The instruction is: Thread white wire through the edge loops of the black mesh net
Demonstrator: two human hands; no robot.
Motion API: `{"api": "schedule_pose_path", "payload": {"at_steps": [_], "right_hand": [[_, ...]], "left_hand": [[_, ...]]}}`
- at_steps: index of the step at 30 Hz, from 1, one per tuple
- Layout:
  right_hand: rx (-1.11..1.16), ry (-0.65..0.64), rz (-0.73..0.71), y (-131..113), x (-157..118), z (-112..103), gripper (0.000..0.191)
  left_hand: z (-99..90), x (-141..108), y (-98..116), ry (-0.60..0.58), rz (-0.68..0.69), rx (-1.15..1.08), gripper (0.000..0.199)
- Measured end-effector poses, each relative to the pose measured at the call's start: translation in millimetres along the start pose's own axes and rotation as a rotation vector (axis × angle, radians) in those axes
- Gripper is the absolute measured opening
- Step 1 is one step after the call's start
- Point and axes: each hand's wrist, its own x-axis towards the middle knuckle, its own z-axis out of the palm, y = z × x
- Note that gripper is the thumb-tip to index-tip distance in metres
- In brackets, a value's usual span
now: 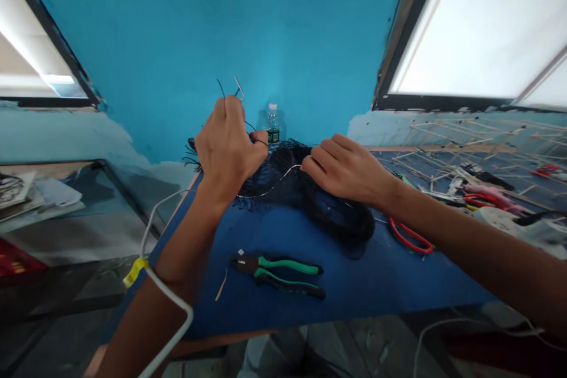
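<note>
My left hand [227, 144] is raised above the far part of the blue table, its fingers closed round thin wire, with dark and silvery ends sticking up past the knuckles. Lower and to its right, my right hand [340, 166] is closed in a pinch on a silvery wire [290, 171] that curves down toward the left wrist. Beneath both hands lies a dark mesh piece [287, 189] with black fringe-like strands and a thick black loop. Whether both hands hold the same wire I cannot tell.
Green-handled pliers [279, 274] lie on the blue table [381, 283] near me. A plastic bottle [273, 124] stands by the wall. Red-handled scissors [410, 236], stick frames [478, 136] and clutter are at right. A white cable [170, 295] with a yellow tag crosses my left forearm.
</note>
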Motion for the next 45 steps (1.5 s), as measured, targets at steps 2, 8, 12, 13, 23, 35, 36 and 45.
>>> {"api": "schedule_pose_path", "payload": {"at_steps": [2, 8, 12, 13, 23, 35, 36, 45], "right_hand": [[-0.015, 0.031, 0.031, 4.0, 2.0, -0.2, 0.039], [-0.119, 0.163, 0.156, 16.4, 7.1, 12.4, 0.040], [-0.206, 0.299, 0.268, 27.6, 12.6, 30.8, 0.039], [-0.234, 0.329, 0.310, 28.0, 13.9, 36.1, 0.040], [0.503, 0.719, 0.403, -3.6, -0.3, 14.5, 0.037], [0.911, 0.136, 0.122, -11.1, 45.7, 13.6, 0.058], [0.888, 0.137, 0.150, -17.3, 47.2, 14.4, 0.057], [1.089, 0.168, 0.253, -15.6, 48.6, 24.3, 0.019]], "left_hand": [[-1.8, 4.6, 3.2, -0.023, -0.071, 0.019, 0.037], [12.5, 7.5, -1.8, 0.074, -0.148, -0.057, 0.036], [23.5, 9.0, 1.7, 0.074, -0.293, -0.063, 0.040], [25.5, 9.6, 2.6, 0.091, -0.304, -0.079, 0.041], [18.4, 26.2, -35.5, -0.119, 0.052, -0.265, 0.036], [-17.9, 28.5, -22.0, -0.374, 0.250, -0.753, 0.035], [-18.2, 28.0, -22.5, -0.376, 0.240, -0.749, 0.036], [-20.7, 25.2, -13.4, -0.405, 0.249, -0.791, 0.040]]}}
